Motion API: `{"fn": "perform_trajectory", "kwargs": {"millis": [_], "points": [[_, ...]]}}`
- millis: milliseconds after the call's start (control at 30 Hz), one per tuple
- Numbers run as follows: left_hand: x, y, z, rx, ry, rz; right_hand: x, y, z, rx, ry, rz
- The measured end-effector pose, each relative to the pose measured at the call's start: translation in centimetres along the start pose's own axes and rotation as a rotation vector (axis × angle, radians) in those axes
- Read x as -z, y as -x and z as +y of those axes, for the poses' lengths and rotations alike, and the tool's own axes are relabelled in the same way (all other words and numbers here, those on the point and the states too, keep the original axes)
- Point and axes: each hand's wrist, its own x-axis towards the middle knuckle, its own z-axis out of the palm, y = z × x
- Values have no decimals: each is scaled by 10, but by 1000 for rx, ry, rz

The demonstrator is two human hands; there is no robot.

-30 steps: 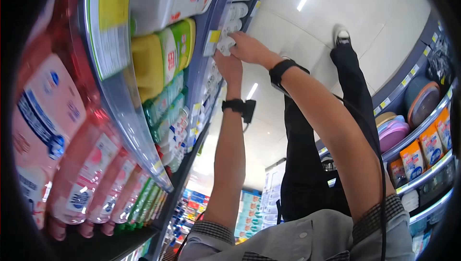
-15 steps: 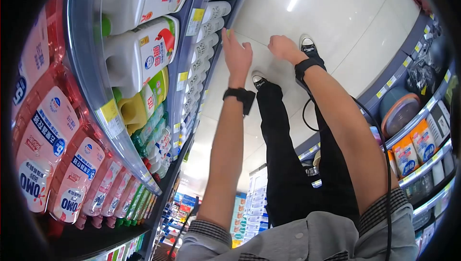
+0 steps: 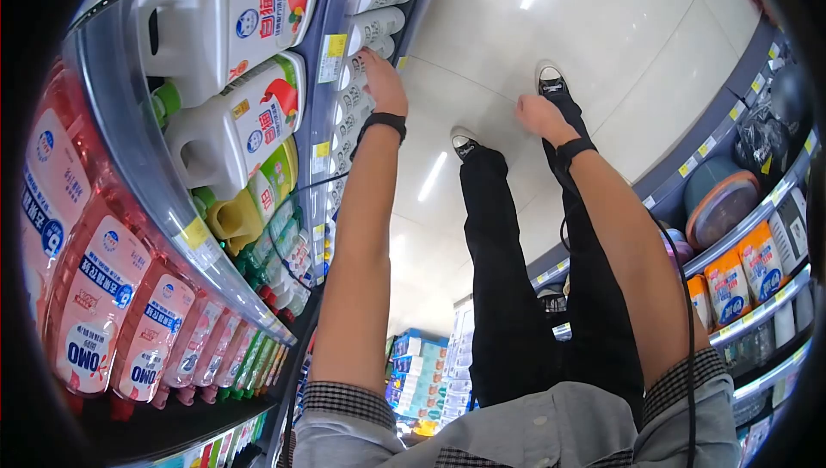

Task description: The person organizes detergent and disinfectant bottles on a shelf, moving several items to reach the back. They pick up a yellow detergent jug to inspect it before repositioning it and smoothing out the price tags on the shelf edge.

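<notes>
My left hand (image 3: pixel 384 83) reaches to the lower shelf, its fingers apart and right at a row of white bottles (image 3: pixel 379 27). The bottles lie side by side with dark print on their labels. Out over the floor, my right hand (image 3: pixel 545 118) is closed in a loose fist with nothing showing in it. Left of my left hand, large white detergent jugs (image 3: pixel 273 16) with red and blue labels stand on a higher shelf. A dark band circles each wrist.
Pink OMO bottles (image 3: pixel 96 287) line the shelf at the left, behind a clear shelf guard (image 3: pixel 155 137). A black cable (image 3: pixel 688 339) runs along my right arm. Another shelf at right holds orange packets (image 3: pixel 730 285) and a round basin (image 3: pixel 727 206). Pale tiled floor (image 3: pixel 619 55) lies ahead.
My left hand has moved left from above the floor to the white bottles. My right hand has shifted right and slightly down. The view has shifted a little, showing more of the jugs.
</notes>
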Motion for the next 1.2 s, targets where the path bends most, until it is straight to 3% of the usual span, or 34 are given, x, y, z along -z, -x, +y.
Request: {"fn": "perform_trajectory", "kwargs": {"millis": [100,133,233,367,467,533,833,1200], "points": [[-8,-1,1,-14,0,47,-9,17,2,-21,-8,-26],[-7,2,1,-57,-49,-36,-13,22,0,-21,-8,-31],[-9,-2,5,-51,-29,-45,-22,26,-1,-36,8,-38],[-10,-5,5,-39,-37,-66,-23,21,-4,69,-3,-92],[-17,-3,0,-94,-17,-21,-21,12,-8,95,9,-78],[-38,-17,10,-67,15,185,-17,3,-11,94,1,-55],[-50,-18,-6,-236,-272,311,-3,-15,-20,146,-41,-8],[-44,-22,-3,-227,-326,349,-8,2,-3,47,-46,-43]]}}
